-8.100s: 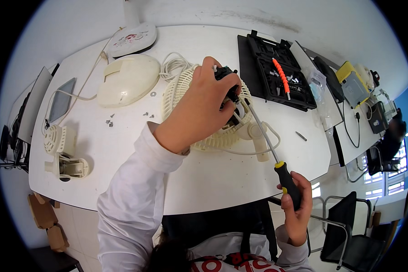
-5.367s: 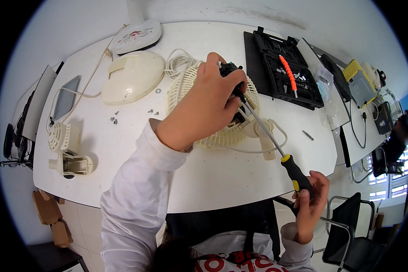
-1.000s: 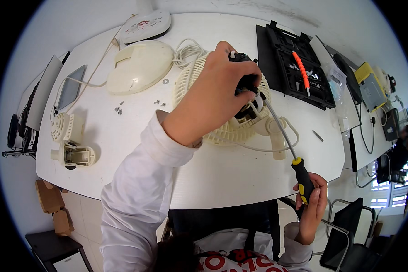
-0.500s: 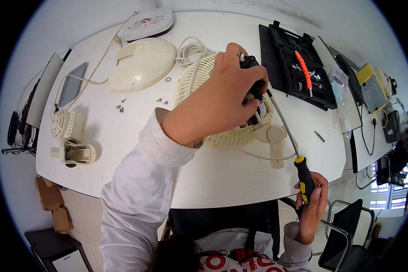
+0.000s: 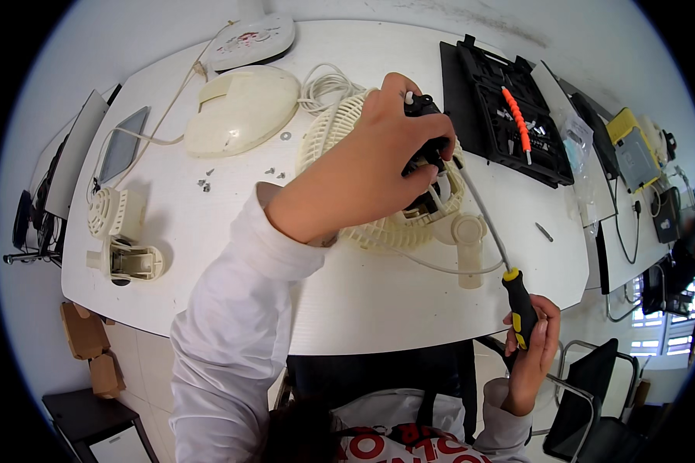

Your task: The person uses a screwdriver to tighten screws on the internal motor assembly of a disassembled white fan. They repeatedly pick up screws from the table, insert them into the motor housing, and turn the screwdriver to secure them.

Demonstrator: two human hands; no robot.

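My left hand [image 5: 386, 154] is closed on a black motor assembly [image 5: 421, 104] above the cream slatted fan cage [image 5: 390, 235]. My right hand [image 5: 533, 343] grips a long screwdriver [image 5: 517, 301] by its black and yellow handle near the table's front edge. Its shaft slants up to the assembly, beside my left fingers; whether the tip touches a screw is too small to tell. Right of the cage lie a cream jointed arm piece [image 5: 469, 262] and a white cord [image 5: 409, 256].
A cream cover [image 5: 239, 116], loose screws [image 5: 206, 185] and small housings [image 5: 120, 212] lie on the left of the white table [image 5: 378, 324]. An open black tool case [image 5: 510, 92] is at back right, a small bit [image 5: 544, 231] below it. Black chairs [image 5: 583, 386] stand beyond the edge.
The view has shifted since the oldest frame, the table sitting higher. Over the last second my left hand moved slightly right with the assembly; the cord sags lower. My right hand keeps its grip.
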